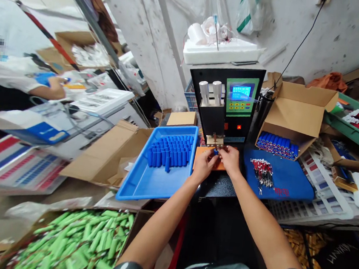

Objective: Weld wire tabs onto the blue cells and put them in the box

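My left hand [204, 163] is closed around a blue cylindrical battery cell [216, 152], directly below the electrode tips of a black spot welder [211, 120]. My right hand [230, 158] is pinched at the same spot, fingertips against the cell's right side; whatever it grips is too small to make out. Beneath both hands is an orange block [199, 153]. To the left, a blue plastic tray [148, 187] holds rows of upright blue cells [171, 153]. On a blue mat [296, 181] at the right lies a bundle of red and black wire leads [263, 172].
An open cardboard box [297, 114] with stacked blue cells stands right of the welder. Green wired cells [81, 244] fill a box at lower left. A green bin [356, 127] is at far right. Another person [18, 79] works at a bench on the left.
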Demonstrator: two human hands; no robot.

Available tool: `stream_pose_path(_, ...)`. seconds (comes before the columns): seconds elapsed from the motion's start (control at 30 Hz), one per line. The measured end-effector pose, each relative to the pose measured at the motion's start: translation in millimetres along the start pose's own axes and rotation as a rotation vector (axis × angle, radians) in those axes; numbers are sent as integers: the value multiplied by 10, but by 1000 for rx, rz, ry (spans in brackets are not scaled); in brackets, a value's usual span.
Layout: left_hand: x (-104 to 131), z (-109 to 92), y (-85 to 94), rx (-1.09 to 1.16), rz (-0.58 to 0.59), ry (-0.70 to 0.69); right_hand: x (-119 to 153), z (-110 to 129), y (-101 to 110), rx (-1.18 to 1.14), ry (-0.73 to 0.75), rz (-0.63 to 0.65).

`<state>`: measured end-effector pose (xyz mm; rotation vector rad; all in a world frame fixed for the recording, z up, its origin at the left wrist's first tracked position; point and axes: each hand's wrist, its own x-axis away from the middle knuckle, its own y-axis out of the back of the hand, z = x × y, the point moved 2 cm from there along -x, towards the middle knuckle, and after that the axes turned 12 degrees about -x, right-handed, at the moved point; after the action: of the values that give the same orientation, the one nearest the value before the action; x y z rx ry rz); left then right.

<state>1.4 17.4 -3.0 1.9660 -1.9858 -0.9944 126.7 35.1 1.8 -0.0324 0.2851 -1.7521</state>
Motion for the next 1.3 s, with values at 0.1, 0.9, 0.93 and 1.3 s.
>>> stream_pose_path(0.1,0,15,-4,12,-3,7,2,-2,2,22,13,-4)
stream_pose_path(0.9,323,-263,206,-387,-36,-33,11,88,-18,-198,-168,45)
stream_pose_path(0.93,341,-264,189,-430,-31,-38,5,84,-22,-201,-171,46)
stream_pose_path(1.3,299,-190,138,-460,57,7,231,246,236,-130,-191,231)
